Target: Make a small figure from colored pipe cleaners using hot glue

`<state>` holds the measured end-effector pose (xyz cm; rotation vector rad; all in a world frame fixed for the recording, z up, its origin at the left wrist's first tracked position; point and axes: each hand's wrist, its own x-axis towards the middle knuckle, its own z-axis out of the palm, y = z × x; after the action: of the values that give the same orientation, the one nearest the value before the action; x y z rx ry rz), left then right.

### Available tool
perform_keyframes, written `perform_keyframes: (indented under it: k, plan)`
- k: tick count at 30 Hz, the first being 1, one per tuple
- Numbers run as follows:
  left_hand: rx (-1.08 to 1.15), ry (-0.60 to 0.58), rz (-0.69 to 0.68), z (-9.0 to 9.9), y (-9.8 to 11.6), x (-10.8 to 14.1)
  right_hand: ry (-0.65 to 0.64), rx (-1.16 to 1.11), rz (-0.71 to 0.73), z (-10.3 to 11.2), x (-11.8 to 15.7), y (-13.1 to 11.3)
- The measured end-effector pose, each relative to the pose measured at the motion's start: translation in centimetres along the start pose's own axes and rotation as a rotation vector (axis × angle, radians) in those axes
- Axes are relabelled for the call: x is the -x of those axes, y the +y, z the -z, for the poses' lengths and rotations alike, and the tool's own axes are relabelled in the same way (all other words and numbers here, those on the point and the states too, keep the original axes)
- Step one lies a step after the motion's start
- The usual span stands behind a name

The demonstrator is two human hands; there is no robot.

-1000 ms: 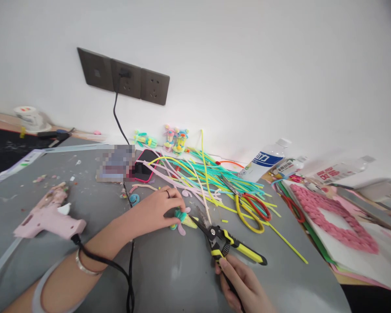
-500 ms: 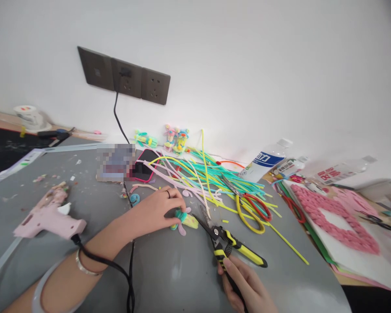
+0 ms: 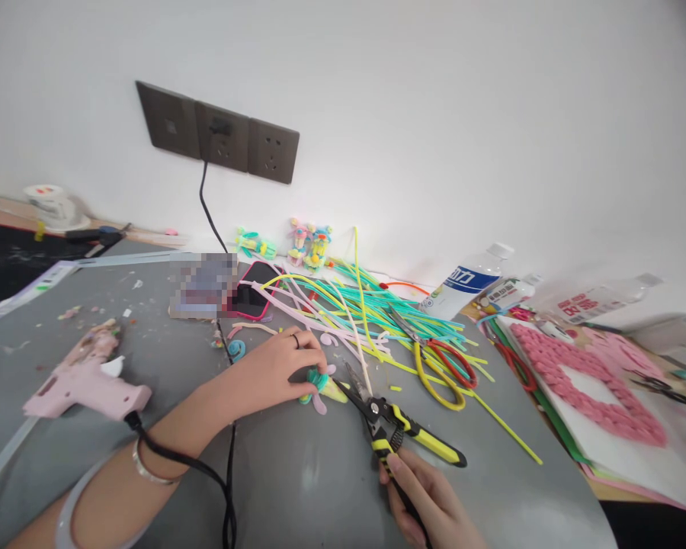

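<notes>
Between the thumb and fingers of my left hand [image 3: 283, 366] is a small pipe-cleaner figure [image 3: 318, 385], with a teal band, pink loops and a yellow end pointing right. My right hand [image 3: 426, 496] grips the lower handle of black-and-yellow wire cutters [image 3: 386, 427]. Their blades are apart, and the dark lower blade reaches over the figure's yellow end; I cannot tell whether it touches. Just behind lies a spread of pipe cleaners [image 3: 354, 305] in teal, yellow and pink.
A pink glue gun [image 3: 88, 381] lies at left, its black cord passing my left forearm. Scissors [image 3: 434, 366] rest on the pipe cleaners. Finished pipe-cleaner figures [image 3: 309, 245], a phone [image 3: 255, 290] and a bottle [image 3: 466, 280] stand or lie farther back. Pink braided craftwork [image 3: 588, 381] is at right.
The wire cutters have shifted slightly left, bringing their blades closer to and over the figure's yellow end. My left hand stays in place on the figure.
</notes>
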<state>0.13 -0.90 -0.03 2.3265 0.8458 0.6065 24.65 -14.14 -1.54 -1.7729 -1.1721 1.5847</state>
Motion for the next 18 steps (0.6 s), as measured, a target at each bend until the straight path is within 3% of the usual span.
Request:
perform_keyframes:
  k: [10,18]
  plan:
    - [0.003,-0.005,0.003,0.1,0.2,0.1,0.022,-0.079,0.034,0.4,-0.7,2.2]
    - [-0.003,-0.009,0.013,0.1,0.2,0.0,0.014,-0.039,0.022,0.1,-0.3,1.0]
